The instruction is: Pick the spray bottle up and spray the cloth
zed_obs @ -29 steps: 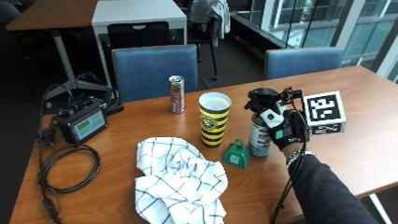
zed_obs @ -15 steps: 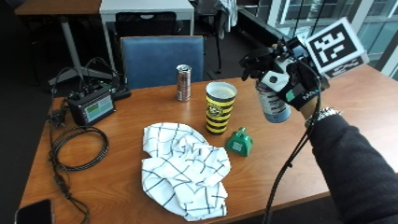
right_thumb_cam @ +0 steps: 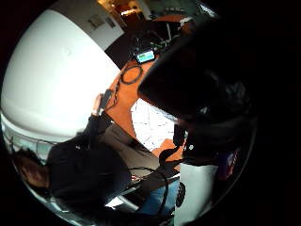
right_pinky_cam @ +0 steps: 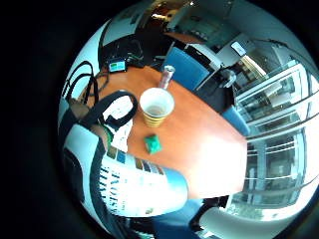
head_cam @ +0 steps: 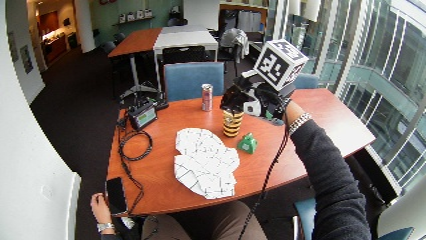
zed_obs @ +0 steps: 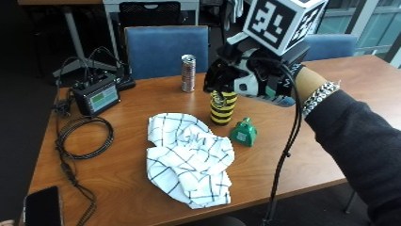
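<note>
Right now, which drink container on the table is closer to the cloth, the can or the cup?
The yellow-and-black striped cup: it stands just beside the checked cloth, while the slim can stands farther back, near the blue chair.

Smooth wood-look table [zed_obs: 156, 106], soft crumpled checked cloth [zed_obs: 188, 157], shiny metal can [zed_obs: 188, 73], possibly glossy plastic-labelled spray bottle [right_pinky_cam: 139, 186] were seen.

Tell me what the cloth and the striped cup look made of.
Cloth: soft woven fabric, matte white with a dark grid; it lies crumpled in folds. Striped cup: likely paper, with printed yellow and black bands and a thin rolled rim; plastic cannot be ruled out.
</note>
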Available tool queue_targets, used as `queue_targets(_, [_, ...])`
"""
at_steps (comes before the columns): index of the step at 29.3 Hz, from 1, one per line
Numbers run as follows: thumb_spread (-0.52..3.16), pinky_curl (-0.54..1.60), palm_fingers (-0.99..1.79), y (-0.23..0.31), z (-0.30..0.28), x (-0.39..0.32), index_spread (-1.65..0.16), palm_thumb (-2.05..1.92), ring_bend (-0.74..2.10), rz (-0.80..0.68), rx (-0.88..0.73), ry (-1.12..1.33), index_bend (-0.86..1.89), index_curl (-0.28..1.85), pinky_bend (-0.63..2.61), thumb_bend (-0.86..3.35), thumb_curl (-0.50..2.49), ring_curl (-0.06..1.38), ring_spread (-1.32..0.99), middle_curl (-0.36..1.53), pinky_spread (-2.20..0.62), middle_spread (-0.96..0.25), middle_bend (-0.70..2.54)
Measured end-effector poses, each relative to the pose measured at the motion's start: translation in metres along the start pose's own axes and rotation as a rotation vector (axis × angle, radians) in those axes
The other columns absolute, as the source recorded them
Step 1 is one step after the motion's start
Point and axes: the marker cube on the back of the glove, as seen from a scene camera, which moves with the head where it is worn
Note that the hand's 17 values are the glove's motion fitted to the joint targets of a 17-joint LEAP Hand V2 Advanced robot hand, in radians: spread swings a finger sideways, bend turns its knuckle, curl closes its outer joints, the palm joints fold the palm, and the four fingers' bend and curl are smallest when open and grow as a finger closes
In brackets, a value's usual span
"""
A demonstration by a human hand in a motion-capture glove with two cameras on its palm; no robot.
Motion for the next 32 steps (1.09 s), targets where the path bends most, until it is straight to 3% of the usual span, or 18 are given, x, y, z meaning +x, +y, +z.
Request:
queue_targets(13, [0.94,0.38,1.33,0.003,0.07,-0.07,-0.3,0.8,0.53,-0.157,-0.342,0.363,0.19,0.49,0.43,-0.03,0.56,0.42,-0.22,0.47,-0.24,-0.26,0.4])
queue_targets(32, [0.93,0.38,1.33,0.026,0.145,-0.094,-0.3,0.81,0.54,-0.233,-0.539,0.55,0.19,0.49,0.44,-0.02,0.57,0.42,-0.22,0.47,-0.24,-0.26,0.41])
